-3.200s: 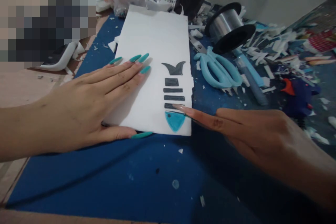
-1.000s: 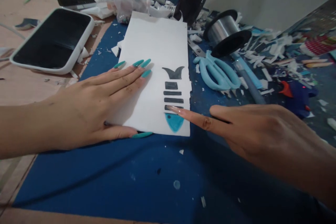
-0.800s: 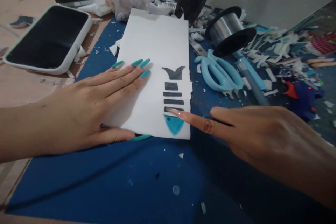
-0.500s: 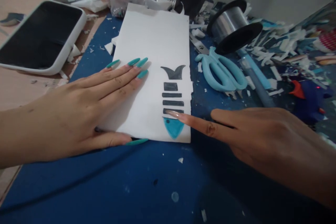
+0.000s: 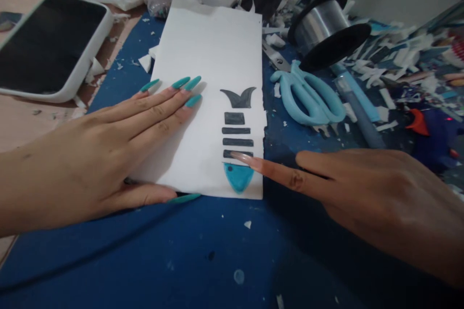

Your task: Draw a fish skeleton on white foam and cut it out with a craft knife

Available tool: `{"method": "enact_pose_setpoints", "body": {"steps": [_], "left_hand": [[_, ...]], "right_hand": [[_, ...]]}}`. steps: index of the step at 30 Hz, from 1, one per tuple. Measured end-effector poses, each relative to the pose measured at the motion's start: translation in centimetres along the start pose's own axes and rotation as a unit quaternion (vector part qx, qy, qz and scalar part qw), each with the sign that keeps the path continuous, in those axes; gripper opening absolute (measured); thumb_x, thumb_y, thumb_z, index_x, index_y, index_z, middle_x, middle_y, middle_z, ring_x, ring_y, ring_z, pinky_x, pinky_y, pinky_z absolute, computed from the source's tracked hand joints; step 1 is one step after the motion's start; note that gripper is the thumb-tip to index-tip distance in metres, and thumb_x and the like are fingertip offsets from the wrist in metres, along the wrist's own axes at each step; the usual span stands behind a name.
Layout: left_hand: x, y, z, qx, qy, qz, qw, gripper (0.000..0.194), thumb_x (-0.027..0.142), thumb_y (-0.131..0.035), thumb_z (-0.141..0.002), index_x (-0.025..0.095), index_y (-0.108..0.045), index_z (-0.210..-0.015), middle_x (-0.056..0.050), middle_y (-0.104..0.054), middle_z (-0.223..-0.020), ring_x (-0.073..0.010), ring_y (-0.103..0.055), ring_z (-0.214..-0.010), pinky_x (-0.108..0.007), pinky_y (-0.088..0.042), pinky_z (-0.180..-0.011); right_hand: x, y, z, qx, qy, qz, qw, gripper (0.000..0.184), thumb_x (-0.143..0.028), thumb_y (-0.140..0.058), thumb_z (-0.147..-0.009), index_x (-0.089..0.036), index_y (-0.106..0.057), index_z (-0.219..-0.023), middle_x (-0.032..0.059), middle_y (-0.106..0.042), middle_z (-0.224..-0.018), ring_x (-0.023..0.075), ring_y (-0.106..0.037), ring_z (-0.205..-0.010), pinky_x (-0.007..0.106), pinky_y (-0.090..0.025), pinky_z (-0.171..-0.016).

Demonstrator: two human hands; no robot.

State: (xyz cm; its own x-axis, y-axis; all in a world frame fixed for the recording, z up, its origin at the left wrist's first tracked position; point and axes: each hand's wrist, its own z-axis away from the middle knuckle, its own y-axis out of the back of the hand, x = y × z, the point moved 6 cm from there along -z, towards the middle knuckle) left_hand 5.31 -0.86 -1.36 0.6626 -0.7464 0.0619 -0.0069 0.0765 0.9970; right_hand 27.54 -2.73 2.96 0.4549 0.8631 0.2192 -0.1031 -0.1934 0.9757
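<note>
Fish [image 5: 238, 142] at 5 o'clock on your sheet [image 5: 213, 48] looks done, 12's white, left hand [image 5: 108, 147] splayed, right hand [image 5: 373, 181] pointing, grip unclear.

left hand [image 5: 105, 135]: bare; long teal nails [image 5: 193, 101] on all five digits, glossy, tapering to points
left thumb nail [image 5: 184, 198]: same teal, looks slimmer from this angle
left wrist [image 5: 32, 188]: bare; one small spot [image 5: 27, 156], well back from the fingertips
right hand [image 5: 369, 186]: bare, creased at the index knuckle [image 5: 297, 180]
right index nail [image 5: 242, 158]: long, sheer, pale pinkish, pointed
right thumb nail: hidden
</note>
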Motion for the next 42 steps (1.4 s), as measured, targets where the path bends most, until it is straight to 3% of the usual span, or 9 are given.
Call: {"method": "enact_pose_setpoints", "body": {"steps": [6,11,16,20,24,31,38,42], "left_hand": [[-0.2,-0.2,0.1,0.000,0.017,-0.011,1.000,0.066,0.051,0.000,-0.083,0.027,0.013,-0.143,0.010,0.009,-0.151,-0.0401,0.005,-0.133,-0.050,-0.006,-0.112],[-0.4,-0.2,0.1,0.003,0.019,-0.021,1.000,0.064,0.049,-0.001,-0.083,0.030,0.014,-0.142,0.013,0.007,-0.151,-0.0399,0.004,-0.133,-0.051,-0.006,-0.112],[-0.4,-0.2,0.2,0.004,0.030,-0.021,0.999,0.067,0.053,-0.008,-0.083,0.029,0.009,-0.144,0.012,0.007,-0.151,-0.0391,-0.007,-0.134,-0.047,-0.011,-0.112],[-0.5,-0.5,0.4,-0.007,0.030,-0.026,0.999,0.065,0.052,-0.003,-0.083,0.031,0.016,-0.142,0.016,0.012,-0.150,-0.0391,0.001,-0.133,-0.047,-0.005,-0.112],[-0.4,-0.4,0.5,0.005,0.014,-0.024,1.000,0.060,0.048,0.004,-0.082,0.038,0.022,-0.138,0.020,0.011,-0.149,-0.0358,0.016,-0.130,-0.053,-0.004,-0.110],[-0.5,-0.5,0.2,-0.024,0.036,-0.009,0.999,0.064,0.050,0.000,-0.083,0.030,0.013,-0.142,0.013,0.008,-0.150,-0.0399,0.001,-0.134,-0.051,-0.009,-0.111],[-0.4,-0.7,0.3,-0.020,0.017,0.008,1.000,0.064,0.051,-0.003,-0.084,0.029,0.015,-0.142,0.013,0.010,-0.150,-0.0412,0.009,-0.132,-0.051,0.001,-0.111],[-0.4,-0.5,0.2,0.000,0.015,0.019,1.000,0.063,0.049,-0.004,-0.084,0.032,0.015,-0.142,0.014,0.010,-0.151,-0.0396,0.006,-0.133,-0.052,-0.006,-0.110]], "right_hand": [[0.1,0.2,0.2,0.005,0.003,-0.012,1.000,0.060,-0.009,-0.016,-0.091,-0.028,-0.005,-0.146,-0.0022,-0.058,-0.063,0.0121,-0.041,-0.037,0.028,-0.025,-0.034],[0.5,0.0,0.9,0.011,-0.016,-0.030,0.999,0.054,-0.013,-0.016,-0.092,-0.026,-0.023,-0.144,-0.0039,-0.049,-0.056,0.0091,-0.037,-0.038,0.025,-0.023,-0.036],[0.8,-0.1,1.0,0.018,-0.026,-0.040,0.999,0.053,-0.015,-0.013,-0.093,-0.033,-0.025,-0.142,-0.0063,-0.043,-0.052,0.0047,-0.030,-0.038,0.022,-0.019,-0.039],[1.0,0.0,1.1,0.023,-0.035,-0.047,0.998,0.054,-0.016,-0.013,-0.093,-0.038,-0.024,-0.141,-0.0073,-0.041,-0.052,0.0030,-0.029,-0.038,0.021,-0.017,-0.039],[0.9,-0.3,1.6,0.011,-0.040,-0.039,0.998,0.057,-0.010,-0.016,-0.091,-0.032,-0.020,-0.144,-0.0059,-0.044,-0.052,0.0050,-0.031,-0.038,0.023,-0.018,-0.038],[1.0,-0.3,2.4,0.026,-0.039,-0.026,0.999,0.056,-0.014,-0.016,-0.092,-0.035,-0.018,-0.144,-0.0054,-0.049,-0.056,0.0063,-0.033,-0.038,0.023,-0.019,-0.038],[1.1,-0.7,3.7,0.008,-0.048,0.000,0.999,0.060,-0.011,-0.026,-0.089,-0.035,-0.017,-0.144,-0.0036,-0.057,-0.063,0.0096,-0.038,-0.040,0.025,-0.024,-0.039],[1.8,-1.0,5.3,-0.012,-0.067,0.006,0.998,0.059,-0.011,-0.021,-0.090,-0.043,-0.022,-0.141,-0.0048,-0.054,-0.062,0.0068,-0.037,-0.040,0.022,-0.024,-0.040]]}}
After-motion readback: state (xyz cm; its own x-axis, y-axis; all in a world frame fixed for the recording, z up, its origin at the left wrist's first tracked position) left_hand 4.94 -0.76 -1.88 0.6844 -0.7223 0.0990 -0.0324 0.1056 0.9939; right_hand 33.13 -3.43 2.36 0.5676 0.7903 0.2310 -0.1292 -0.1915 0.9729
